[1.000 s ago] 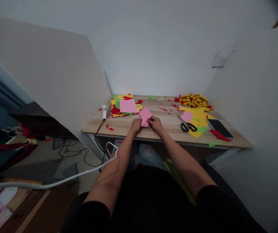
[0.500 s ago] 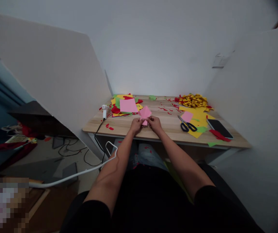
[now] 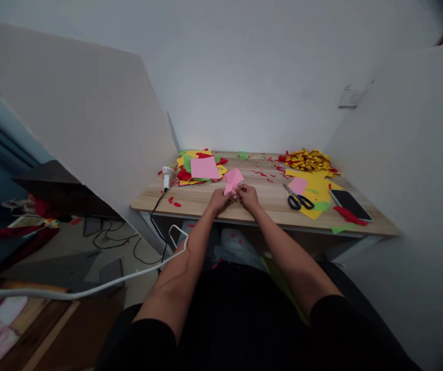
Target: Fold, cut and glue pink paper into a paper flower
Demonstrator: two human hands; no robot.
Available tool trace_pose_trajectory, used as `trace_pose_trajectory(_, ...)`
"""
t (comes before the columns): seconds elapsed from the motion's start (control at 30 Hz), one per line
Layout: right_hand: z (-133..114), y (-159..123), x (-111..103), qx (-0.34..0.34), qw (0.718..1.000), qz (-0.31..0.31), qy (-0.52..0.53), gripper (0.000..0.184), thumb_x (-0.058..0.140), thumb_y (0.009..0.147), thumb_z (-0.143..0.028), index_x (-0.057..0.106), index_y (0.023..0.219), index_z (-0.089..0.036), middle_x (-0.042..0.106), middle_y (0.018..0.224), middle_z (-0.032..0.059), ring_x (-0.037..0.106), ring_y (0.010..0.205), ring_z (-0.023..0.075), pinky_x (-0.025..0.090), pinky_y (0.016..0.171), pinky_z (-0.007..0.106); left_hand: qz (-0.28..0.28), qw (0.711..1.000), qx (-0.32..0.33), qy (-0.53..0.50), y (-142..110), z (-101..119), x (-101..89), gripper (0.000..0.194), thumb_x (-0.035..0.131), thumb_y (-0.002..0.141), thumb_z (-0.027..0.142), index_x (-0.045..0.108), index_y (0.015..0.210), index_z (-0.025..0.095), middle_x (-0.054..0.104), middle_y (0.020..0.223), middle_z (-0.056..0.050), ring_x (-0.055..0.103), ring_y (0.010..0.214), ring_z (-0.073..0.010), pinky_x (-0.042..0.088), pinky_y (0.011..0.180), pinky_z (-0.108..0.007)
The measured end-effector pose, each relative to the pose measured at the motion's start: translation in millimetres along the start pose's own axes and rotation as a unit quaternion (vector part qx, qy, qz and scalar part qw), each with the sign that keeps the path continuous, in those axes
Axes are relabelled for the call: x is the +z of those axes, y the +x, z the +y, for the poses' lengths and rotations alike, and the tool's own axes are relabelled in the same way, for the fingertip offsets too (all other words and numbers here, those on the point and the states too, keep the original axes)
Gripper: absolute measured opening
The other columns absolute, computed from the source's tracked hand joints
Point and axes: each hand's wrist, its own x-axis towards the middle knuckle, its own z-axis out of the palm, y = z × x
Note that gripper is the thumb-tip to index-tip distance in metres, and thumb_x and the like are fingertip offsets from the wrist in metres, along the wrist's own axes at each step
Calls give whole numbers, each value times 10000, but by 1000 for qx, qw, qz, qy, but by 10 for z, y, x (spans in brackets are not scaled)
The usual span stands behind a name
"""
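A piece of folded pink paper [image 3: 233,178] is held just over the front of the wooden table, between both hands. My left hand [image 3: 219,200] grips its lower left side with closed fingers. At its lower right edge, the fingers of my right hand [image 3: 248,198] pinch the paper. Creases and a pointed upper part show on the paper; its lowest part is partly hidden by the fingers. Left of it, a flat pink square sheet [image 3: 205,168] lies on a pile of coloured paper [image 3: 185,178].
Scissors with dark handles [image 3: 299,200] lie on yellow paper [image 3: 320,181] at the right, near a phone [image 3: 350,204]. Behind them is a heap of yellow folded pieces [image 3: 308,160]. A white plug with a black cable [image 3: 166,179] sits at the left edge. White panels flank the table [image 3: 202,202].
The folded pink paper has turned and shifted slightly to the right. My fingers have changed their hold at its lower edge; the things on the table stay where they were.
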Motion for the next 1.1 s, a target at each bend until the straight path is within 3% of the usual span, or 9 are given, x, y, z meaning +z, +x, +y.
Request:
trace_pose_trajectory(0.27,6,14,18,2,1000,-3,8,329,621,960,-378,614,1209,-163,650,1177,77,662,980,202,583,829,397,-20,1000,-5,9,-18,34,-32,332,626,948,359,614,1204,147,646,1177,-86,657,994,-205,580,842,-401)
trace_pose_trajectory(0.83,11,15,22,-24,1000,-8,9,329,624,959,-376,615,1209,-162,649,1182,76,661,988,206,582,836,401,22,999,23,-38,22,43,-55,326,593,967,402,623,1152,136,669,1056,-69,664,854,-158,585,740,-335)
trace_pose_trajectory(1.1,9,20,12,-30,1000,8,0,336,623,958,-383,616,1210,-162,647,1190,76,659,1002,214,579,847,409,33,999,18,-21,37,59,-52,345,607,959,381,606,1215,149,647,1171,-90,659,977,-198,582,830,-394)
